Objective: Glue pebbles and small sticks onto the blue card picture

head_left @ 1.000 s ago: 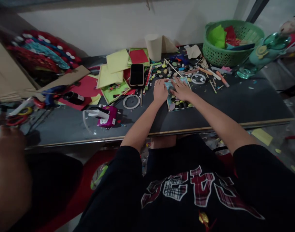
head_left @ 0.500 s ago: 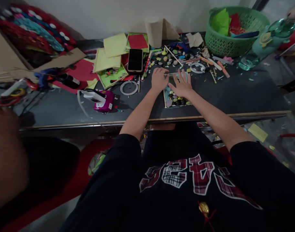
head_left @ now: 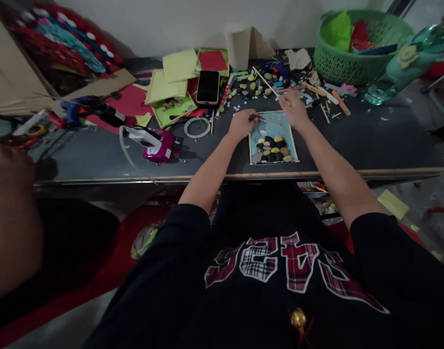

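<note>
The left hand (head_left: 242, 124) and right hand (head_left: 294, 110) are flanking the far edge of the pebble picture (head_left: 272, 140), both grips being unclear.

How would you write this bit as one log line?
left hand: at top-left corner of framed picture | right hand: near its top-right corner, grip unclear | pebbles: clustered in picture's lower part | phone: screen-up

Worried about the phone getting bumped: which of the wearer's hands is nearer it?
Left. The left hand is below and right of the phone in view; the right hand is farther right.
</note>
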{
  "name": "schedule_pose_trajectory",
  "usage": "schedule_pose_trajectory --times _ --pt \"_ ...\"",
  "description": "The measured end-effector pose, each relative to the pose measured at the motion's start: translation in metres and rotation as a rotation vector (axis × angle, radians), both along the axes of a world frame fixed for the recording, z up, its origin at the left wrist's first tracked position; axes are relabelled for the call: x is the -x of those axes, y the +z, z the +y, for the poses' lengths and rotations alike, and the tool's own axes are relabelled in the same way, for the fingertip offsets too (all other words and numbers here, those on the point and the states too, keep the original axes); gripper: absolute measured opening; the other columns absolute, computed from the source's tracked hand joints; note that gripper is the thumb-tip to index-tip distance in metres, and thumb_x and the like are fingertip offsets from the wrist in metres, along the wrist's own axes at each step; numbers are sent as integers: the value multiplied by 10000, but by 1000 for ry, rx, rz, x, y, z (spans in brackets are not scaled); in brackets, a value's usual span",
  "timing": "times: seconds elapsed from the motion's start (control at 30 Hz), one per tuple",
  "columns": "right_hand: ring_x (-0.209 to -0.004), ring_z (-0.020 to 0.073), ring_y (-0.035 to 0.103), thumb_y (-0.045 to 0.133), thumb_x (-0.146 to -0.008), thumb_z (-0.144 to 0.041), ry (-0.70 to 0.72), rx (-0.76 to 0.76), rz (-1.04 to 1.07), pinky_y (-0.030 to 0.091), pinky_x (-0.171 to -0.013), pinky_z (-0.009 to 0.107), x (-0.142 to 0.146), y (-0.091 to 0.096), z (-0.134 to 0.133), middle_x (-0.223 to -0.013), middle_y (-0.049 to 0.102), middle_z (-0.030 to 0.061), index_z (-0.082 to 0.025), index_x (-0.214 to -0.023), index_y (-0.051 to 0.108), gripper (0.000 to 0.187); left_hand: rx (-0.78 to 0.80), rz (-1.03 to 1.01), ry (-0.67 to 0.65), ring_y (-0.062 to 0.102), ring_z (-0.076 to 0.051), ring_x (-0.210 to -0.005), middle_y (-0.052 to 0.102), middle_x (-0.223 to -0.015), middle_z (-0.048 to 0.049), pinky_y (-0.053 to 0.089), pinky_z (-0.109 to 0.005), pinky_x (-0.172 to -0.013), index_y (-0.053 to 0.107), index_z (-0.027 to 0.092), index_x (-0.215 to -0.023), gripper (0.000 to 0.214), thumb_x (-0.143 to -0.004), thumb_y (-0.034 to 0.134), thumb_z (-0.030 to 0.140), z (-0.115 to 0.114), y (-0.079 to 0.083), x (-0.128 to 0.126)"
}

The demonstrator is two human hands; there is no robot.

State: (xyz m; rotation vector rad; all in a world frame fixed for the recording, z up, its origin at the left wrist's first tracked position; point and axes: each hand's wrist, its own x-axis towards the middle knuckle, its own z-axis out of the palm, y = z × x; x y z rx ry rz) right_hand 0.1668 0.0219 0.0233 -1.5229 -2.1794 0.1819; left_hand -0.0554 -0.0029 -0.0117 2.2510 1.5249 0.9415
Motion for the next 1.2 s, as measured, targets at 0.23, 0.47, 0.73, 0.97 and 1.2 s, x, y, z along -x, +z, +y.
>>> schedule_pose_trajectory --times 0.23,0.47,0.73,0.97,1.2 --pt "-1399 333 447 385 -1009 -366 -198 -37 -44 296 -1191 598 -17 -9 -4 -1376 588 202 -116 -1358 554 461 -88 -170 184 680 -254 -996 762 -973 -70 514 -425 -995 727 252 -981 191 -872 571 257 3 -5 6" --pt "-1223 318 567 341 -1008 -293 -275 -76 -31 428 -1081 595 -23 -11 -9 -1215 677 141 -199 -1171 640 354 -74 -217 375 492 -329 -1345 688 -1234 -100 343 -547 -1192 719 279 -1022 249 -883 599 446 -4 6 19" --pt "-1242 331 548 421 -874 -129 -318 -44 -109 382 -1105 582 -11 0 -20 -1232 654 154 -156 -1217 603 389 2 -60 -279 642 -285 -1143 763 -957 -96 471 -464 -1097 753 246 -813 253 -820 693 491 -17 17 3" --pt "-1272 335 517 454 -901 -109 -247 -28 -126 395 -1090 506 -6 4 -22 -1283 613 173 -120 -1234 566 352 73 -138 -416 689 -228 -1004 774 -935 -88 507 -372 -996 778 195 -813 242 -755 784 430 -14 14 8" --pt "-1236 344 498 450 -950 -176 -223 -53 -93 391 -1062 543 -10 -6 -13 -1277 600 186 -139 -1215 549 285 122 -223 -421 681 -216 -858 753 -810 -97 554 -360 -865 727 181 -667 285 -716 830 442 -10 7 7"
